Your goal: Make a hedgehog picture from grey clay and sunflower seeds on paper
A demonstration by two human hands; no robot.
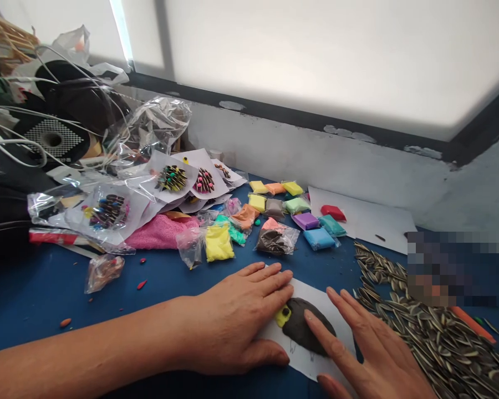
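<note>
A sheet of white paper [301,362] lies on the blue table in front of me. On it is a flat oval of dark grey modelling clay [301,327], with a small yellow clay piece [282,316] bearing a black dot at its left end. Short pencil strokes show below the oval. My left hand [243,316] lies flat on the paper's left side, fingers stretched beside the yellow piece. My right hand [363,346] is spread, its index fingertip touching the dark clay. Neither hand holds anything.
Sunflower seeds [436,332] are heaped at the right, with an orange stick [474,325] among them. Small bags of coloured clay [219,243] lie behind my hands. Papers with seed-covered clay figures [172,178], a pink cloth [162,233] and a cable-strewn pile stand at the left.
</note>
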